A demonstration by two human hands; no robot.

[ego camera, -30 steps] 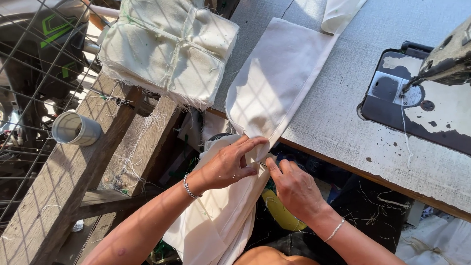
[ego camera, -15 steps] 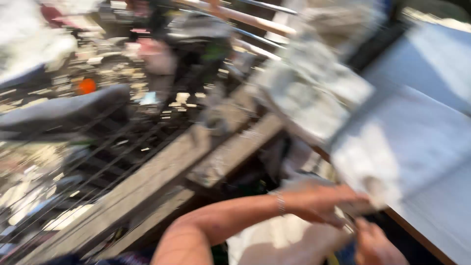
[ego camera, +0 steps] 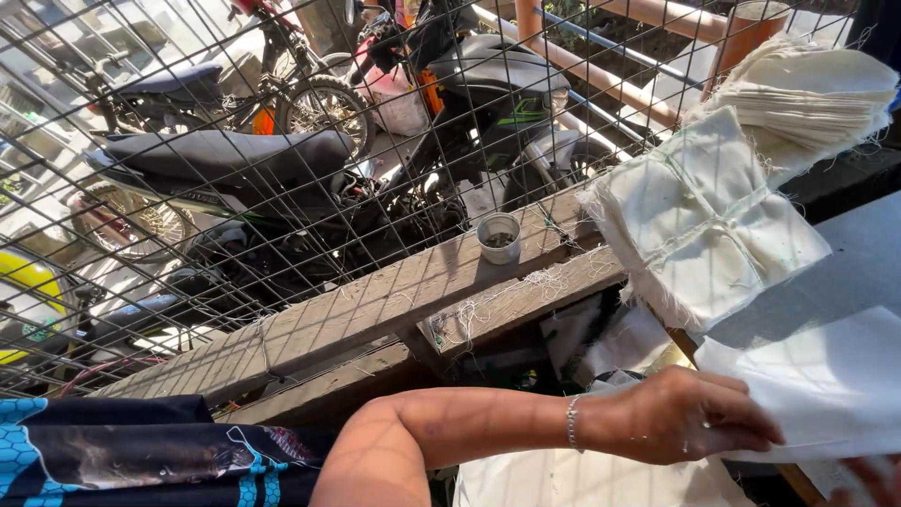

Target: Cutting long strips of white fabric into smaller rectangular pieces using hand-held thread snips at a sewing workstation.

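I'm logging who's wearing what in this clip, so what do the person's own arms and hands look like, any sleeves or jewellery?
The left arm is bare, with no sleeve showing, and a thin silver beaded bracelet circles the wrist. The left hand has no glove, and no ring is visible. The right hand shows only as fingers at the frame's corner, too little to tell.

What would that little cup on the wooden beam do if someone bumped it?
The small round cup stands upright on a narrow wooden beam, close to its edge, so a bump would probably tip it off. It looks small and thin-walled, so likely light. Being round, it might roll once on its side.
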